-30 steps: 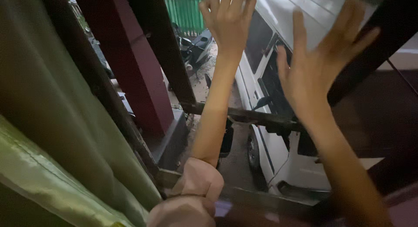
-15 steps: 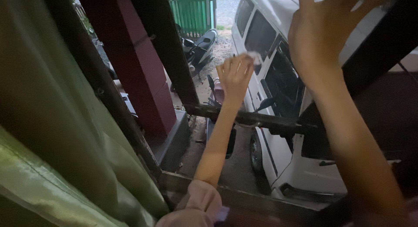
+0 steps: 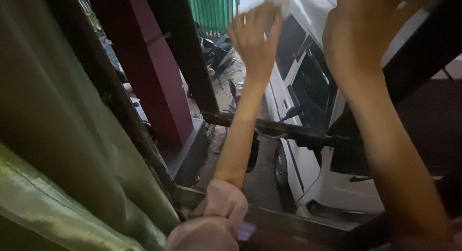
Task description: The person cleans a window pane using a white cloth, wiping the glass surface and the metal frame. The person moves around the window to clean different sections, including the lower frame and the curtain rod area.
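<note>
My left hand [image 3: 252,39] is raised against a window pane, fingers together, with a small white wad of cloth or tissue [image 3: 280,1] pinched at the fingertips. A pink sleeve [image 3: 219,207] is pushed up to that arm's elbow. My right hand [image 3: 361,34] is flat against the glass further right, its fingers spread and cut off by the top edge. It holds nothing. A dark wooden window bar [image 3: 274,130] runs across behind both forearms.
A green curtain [image 3: 57,135] hangs at the left beside the dark window frame [image 3: 125,111]. Outside and below are a white van [image 3: 322,188], a parked scooter [image 3: 216,51], a maroon pillar [image 3: 144,63] and a green gate [image 3: 211,10].
My left hand dropped down the pane half a second ago and has now risen again with the white wad. My right hand has stayed flat on the glass at the upper right.
</note>
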